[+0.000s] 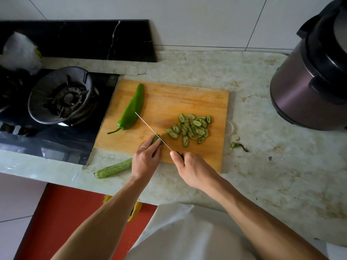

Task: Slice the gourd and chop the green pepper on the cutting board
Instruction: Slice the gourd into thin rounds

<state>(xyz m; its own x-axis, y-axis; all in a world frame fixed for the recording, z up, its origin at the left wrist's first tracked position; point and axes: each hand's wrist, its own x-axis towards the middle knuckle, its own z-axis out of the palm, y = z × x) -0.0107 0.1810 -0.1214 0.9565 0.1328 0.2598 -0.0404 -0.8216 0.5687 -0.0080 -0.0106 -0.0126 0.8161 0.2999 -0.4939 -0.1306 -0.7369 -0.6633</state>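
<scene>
**Surfaces & finishes**

Cutting board [187, 102]: wood, matt, grain visible, faint score marks. Knife [153, 131]: thin metal blade, bright; dark handle, material unclear. Green pepper [131, 109]: smooth, glossy skin. Gourd [113, 168]: dull, rough-ish, streaked skin; gourd slices [189, 127] w/ pale moist-looking centres. Counter [262, 166]: pale stone look, mottled, stained, low sheen. Hob [56, 139]: black glass, glossy; burner ring [62, 94] dark matt metal. Cooker pot [304, 85]: brushed metal-look body, satin; black plastic-look lid, glossy. Wall tiles [187, 21]: smooth, white. Ring [144, 147] on left hand [145, 160]: shiny metal.
</scene>
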